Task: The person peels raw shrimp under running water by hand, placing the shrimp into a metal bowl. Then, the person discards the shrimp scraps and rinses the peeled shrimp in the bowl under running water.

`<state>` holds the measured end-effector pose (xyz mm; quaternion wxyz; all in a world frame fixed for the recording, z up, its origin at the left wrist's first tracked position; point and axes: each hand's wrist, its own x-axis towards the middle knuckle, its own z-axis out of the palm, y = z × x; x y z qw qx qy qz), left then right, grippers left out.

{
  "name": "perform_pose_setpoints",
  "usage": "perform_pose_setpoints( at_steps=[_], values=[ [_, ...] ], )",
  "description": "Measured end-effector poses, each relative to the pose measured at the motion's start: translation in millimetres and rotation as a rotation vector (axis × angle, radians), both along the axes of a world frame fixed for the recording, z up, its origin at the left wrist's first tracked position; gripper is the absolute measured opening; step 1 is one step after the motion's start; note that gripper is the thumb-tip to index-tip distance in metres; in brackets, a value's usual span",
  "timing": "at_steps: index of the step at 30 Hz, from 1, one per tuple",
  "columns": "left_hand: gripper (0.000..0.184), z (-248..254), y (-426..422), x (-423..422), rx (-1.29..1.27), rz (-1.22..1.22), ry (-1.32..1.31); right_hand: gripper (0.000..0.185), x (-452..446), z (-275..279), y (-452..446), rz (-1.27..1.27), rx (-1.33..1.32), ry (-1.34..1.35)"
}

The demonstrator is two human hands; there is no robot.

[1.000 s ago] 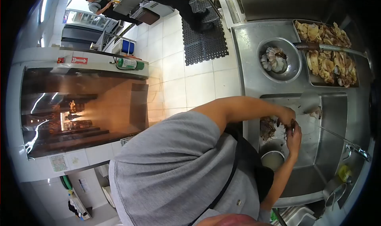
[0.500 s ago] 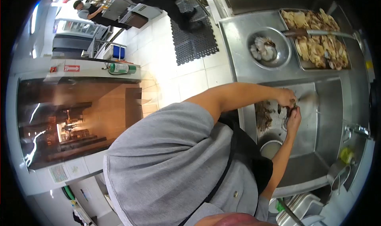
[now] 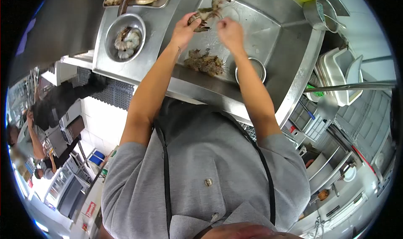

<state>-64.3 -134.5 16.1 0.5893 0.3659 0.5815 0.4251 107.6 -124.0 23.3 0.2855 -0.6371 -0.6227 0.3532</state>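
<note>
Left hand (image 3: 183, 31): fingers grasp an unpeeled shrimp (image 3: 203, 17) over the sink (image 3: 260, 37). Right hand (image 3: 230, 33): fingers curled, blurred; contents cannot be told. Risk, judged: wet shell slips from a loose pinch; hard squeezing tears flesh.

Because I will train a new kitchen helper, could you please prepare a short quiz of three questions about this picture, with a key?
1. Which hand holds a shrimp?
2. The metal bowl of pale shrimp stands: (a) on the floor, (b) on the counter, (c) on the food tray.
3. True or false: the brown heap lies inside the sink.

Key: 1. The left hand; 2. b; 3. True.
</note>
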Motion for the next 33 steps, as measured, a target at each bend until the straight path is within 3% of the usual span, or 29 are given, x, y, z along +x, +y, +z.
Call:
perform_pose_setpoints(
  at_steps=[2,4,5,7,13,17,22,27,32,33],
  values=[
    [0.034,-1,3,12,-0.017,-0.024,-0.062,0.030,-12,-14,-6,0.051,-0.139,0.008],
    [0.035,-4,3,23,-0.042,-0.043,-0.125,0.024,-18,-36,-1,-0.136,-0.163,0.724],
    [0.033,-6,3,27,-0.063,-0.048,-0.160,0.024,-15,-42,1,-0.148,-0.159,0.722],
    [0.031,-11,4,30,-0.086,-0.060,-0.192,0.018,-11,-38,4,-0.295,-0.435,1.149],
    [0.023,-10,14,36,0.014,-0.171,-0.166,0.012,-1,-39,12,-0.310,-0.447,1.170],
    [0.022,-7,17,38,-0.086,-0.196,-0.284,0.014,-4,-39,12,-0.289,-0.358,1.119],
    [0.017,-10,26,28,-0.180,-0.218,-0.470,0.023,4,-49,11,-0.275,-0.250,0.838],
    [0.016,0,32,7,-0.406,-0.307,-0.614,0.022,22,-66,13,-0.241,-0.282,0.699],
    [0.017,13,37,-7,-0.423,-0.349,-0.390,0.024,34,-67,-2,-0.105,-0.328,0.625],
    [0.018,14,39,-8,-0.406,-0.340,-0.324,0.027,39,-61,-5,0.072,-0.497,0.413]
  ],
)
